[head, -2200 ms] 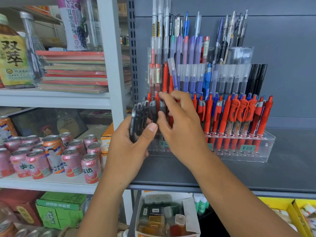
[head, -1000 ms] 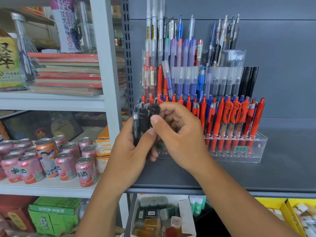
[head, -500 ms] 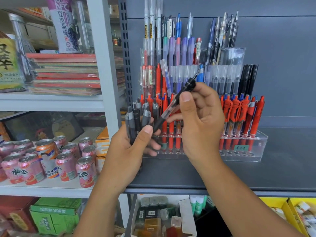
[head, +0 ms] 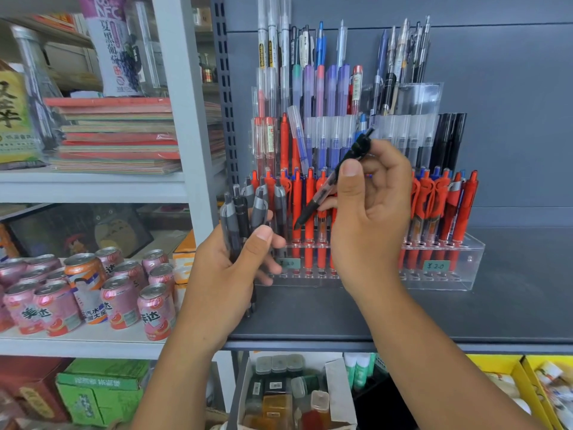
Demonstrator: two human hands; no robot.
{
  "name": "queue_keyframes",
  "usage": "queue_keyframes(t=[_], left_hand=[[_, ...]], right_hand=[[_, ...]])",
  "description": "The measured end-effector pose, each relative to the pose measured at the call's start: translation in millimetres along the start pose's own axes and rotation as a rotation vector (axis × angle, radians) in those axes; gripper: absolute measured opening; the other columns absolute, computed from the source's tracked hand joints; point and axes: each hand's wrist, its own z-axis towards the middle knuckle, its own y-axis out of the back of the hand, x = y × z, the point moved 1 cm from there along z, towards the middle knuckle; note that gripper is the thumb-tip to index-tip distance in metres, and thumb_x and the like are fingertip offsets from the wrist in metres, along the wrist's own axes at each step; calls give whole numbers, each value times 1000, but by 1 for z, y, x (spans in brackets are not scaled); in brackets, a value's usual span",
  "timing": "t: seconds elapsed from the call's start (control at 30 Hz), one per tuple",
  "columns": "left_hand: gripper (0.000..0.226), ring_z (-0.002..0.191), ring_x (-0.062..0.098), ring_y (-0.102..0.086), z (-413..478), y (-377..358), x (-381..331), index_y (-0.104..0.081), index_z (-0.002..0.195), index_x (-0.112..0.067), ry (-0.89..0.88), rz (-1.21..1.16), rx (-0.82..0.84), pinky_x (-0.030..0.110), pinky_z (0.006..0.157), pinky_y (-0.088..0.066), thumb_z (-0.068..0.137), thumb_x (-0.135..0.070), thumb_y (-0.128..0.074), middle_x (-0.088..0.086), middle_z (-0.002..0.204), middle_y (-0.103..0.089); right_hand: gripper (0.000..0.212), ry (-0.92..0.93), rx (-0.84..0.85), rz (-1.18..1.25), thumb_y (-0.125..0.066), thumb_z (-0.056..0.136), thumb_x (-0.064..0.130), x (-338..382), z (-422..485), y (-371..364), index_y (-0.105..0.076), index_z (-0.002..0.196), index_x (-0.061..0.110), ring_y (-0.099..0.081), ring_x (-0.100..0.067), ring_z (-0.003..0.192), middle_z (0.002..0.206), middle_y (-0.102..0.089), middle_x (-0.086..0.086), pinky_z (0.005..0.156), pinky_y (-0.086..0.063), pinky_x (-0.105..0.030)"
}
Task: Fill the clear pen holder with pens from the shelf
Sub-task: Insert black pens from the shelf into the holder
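Bright, even light, soft shadows, wide-angle bending and softness at edges.

Single head-worn view, close, toward the shelf [head: 511,311]

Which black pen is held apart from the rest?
The single pen pinched slantwise in the right hand, tip pointing down-left; the other pens stand bunched upright in the left hand.

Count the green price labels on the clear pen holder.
2: one label beside the left hand, one near the pen holder's right end; the right hand may hide another.
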Motion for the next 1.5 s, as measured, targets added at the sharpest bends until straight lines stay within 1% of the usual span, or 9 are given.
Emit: queue_keyframes(t=[0.1,0.23,0.43,0.53,0.63,0.77,0.87,1.03,1.5], left_hand=[[23,65,21,-65,0,0,0,-64,103,-22,-3,5,1,36,58,-55,88,-38,-55,1,86,-73],[22,64,20,-64,0,0,-1,-63,103,-24,-12,10,7,35,57,-54,88,-38,-55,-1,84,-72],[19,62,20,-63,-1,1,-1,-63,99,-25,-30,20,7,35,56,-53,88,-38,-55,-1,82,-71],[21,62,21,-62,0,1,0,-64,99,-24,-28,19,7,36,56,-53,88,-39,-55,0,82,-71],[23,62,22,-62,0,1,1,-63,103,-22,-26,23,8,36,55,-53,89,-39,-55,0,82,-71],[25,62,22,-62,1,0,1,-63,103,-18,-34,24,11,35,55,-53,89,-37,-55,-1,82,-71],[24,61,23,-61,1,0,2,-63,103,-19,-36,17,10,36,54,-52,89,-36,-56,0,82,-71],[23,61,25,-61,1,0,2,-63,101,-16,-38,18,11,38,54,-52,90,-35,-56,2,82,-70],[23,60,22,-63,0,0,0,-59,108,-20,-48,31,18,31,52,-52,89,-34,-58,-3,85,-73]], right_hand=[[23,15,59,-66,-51,102,19,-2,-3,-1,-45,119,33,-63,-15,78,106,-56,-2,65,-55,-35],[26,6,97,-167,-52,101,27,-6,-4,-2,-48,123,41,-63,-18,86,109,-54,18,72,-56,-44],[40,33,197,-311,-50,101,31,-7,-5,-4,-36,136,45,-62,-13,100,118,-52,19,82,-55,-47],[47,116,251,-381,-50,102,25,-6,-4,-8,-35,145,37,-55,-1,109,122,-48,27,92,-52,-34],[44,212,279,-463,-50,102,19,-9,-3,-11,-43,145,21,-47,9,88,99,-41,31,79,-40,-12],[45,253,265,-485,-51,100,16,-9,-2,-12,-45,144,15,-45,5,84,95,-40,24,75,-37,-10],[44,278,248,-524,-53,99,12,-9,-1,-14,-48,143,10,-44,2,87,105,-47,11,80,-37,-7],[42,279,300,-597,-57,93,9,-14,-3,-18,-55,135,10,-40,3,69,119,-52,-5,76,-41,-16],[35,256,299,-560,-56,91,10,-11,-13,-8,-61,125,12,-43,5,86,115,-55,1,74,-46,-22]])
